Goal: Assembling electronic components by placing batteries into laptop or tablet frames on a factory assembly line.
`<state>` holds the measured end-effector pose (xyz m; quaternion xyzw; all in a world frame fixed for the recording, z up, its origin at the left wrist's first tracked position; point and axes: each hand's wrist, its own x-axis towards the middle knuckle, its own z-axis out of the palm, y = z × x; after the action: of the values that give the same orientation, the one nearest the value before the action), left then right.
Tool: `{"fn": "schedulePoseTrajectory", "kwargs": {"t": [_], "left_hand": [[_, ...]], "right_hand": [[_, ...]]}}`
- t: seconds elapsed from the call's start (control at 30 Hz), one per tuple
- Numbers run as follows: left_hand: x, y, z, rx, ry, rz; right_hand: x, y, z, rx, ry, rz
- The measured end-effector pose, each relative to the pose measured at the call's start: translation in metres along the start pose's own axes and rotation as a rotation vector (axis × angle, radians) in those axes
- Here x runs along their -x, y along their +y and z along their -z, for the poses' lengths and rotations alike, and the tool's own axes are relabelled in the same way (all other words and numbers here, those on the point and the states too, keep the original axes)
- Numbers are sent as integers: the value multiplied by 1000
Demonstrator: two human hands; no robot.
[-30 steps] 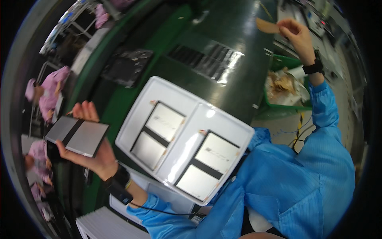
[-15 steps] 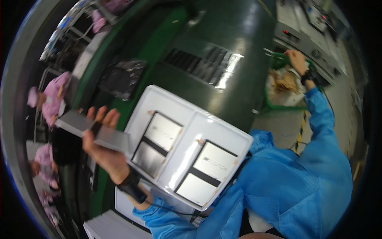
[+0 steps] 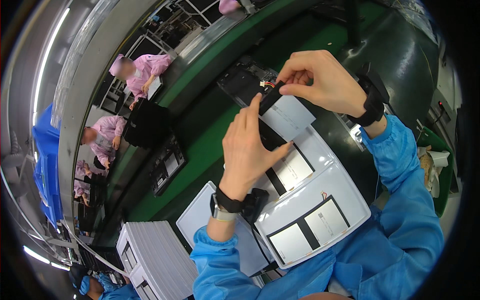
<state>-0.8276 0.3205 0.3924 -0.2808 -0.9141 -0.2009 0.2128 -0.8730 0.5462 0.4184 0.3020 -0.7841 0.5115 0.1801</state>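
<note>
Both hands hold a flat battery pack (image 3: pixel 287 118), white-panelled with a black band, above the far edge of a white tray (image 3: pixel 345 182). My right hand (image 3: pixel 322 82) pinches the pack's black far edge between thumb and fingers. My left hand (image 3: pixel 245 147) grips its left side, index finger on the edge and thumb lower down. Red and yellow wires with a white connector (image 3: pixel 263 84) stick out beyond the pack. Just behind lies an open black device housing (image 3: pixel 237 80). In the tray lie two similar packs, the nearer battery pack (image 3: pixel 325 220) fully visible, the other partly covered by my left hand.
A stack of white trays (image 3: pixel 160 255) stands at the near left, beside another white tray (image 3: pixel 200 205). Another black housing (image 3: pixel 169 164) lies on the green conveyor. A green bin (image 3: pixel 442 200) holding crumpled paper stands at right. People in pink work across the line.
My right hand has left the green bin and now grips the battery pack. My left hand has brought the pack from the left to above the tray's far edge. The view has turned left.
</note>
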Motion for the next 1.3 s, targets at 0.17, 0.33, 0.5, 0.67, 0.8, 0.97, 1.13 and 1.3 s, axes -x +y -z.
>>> {"fn": "schedulePoseTrajectory", "kwargs": {"t": [0.17,0.33,0.5,0.67,0.8,0.97,1.13,1.3], "left_hand": [[-47,-47,1,296,-204,-103],[-94,-131,-17,136,-185,213],[-126,-231,-97,-264,-142,157],[-125,-349,-135,-200,-154,259],[-119,-356,-132,-153,-268,396],[-107,-309,-91,-193,-428,794],[-91,-265,-53,-278,-728,965],[-63,-200,-52,-774,-468,509]], "right_hand": [[-19,25,4,117,100,47],[-27,9,43,331,287,132],[-19,35,60,544,456,289],[-27,34,42,516,310,87],[-23,38,30,507,249,112],[-19,45,18,539,293,137],[-23,40,20,556,193,118],[-24,48,28,587,189,164]]}}
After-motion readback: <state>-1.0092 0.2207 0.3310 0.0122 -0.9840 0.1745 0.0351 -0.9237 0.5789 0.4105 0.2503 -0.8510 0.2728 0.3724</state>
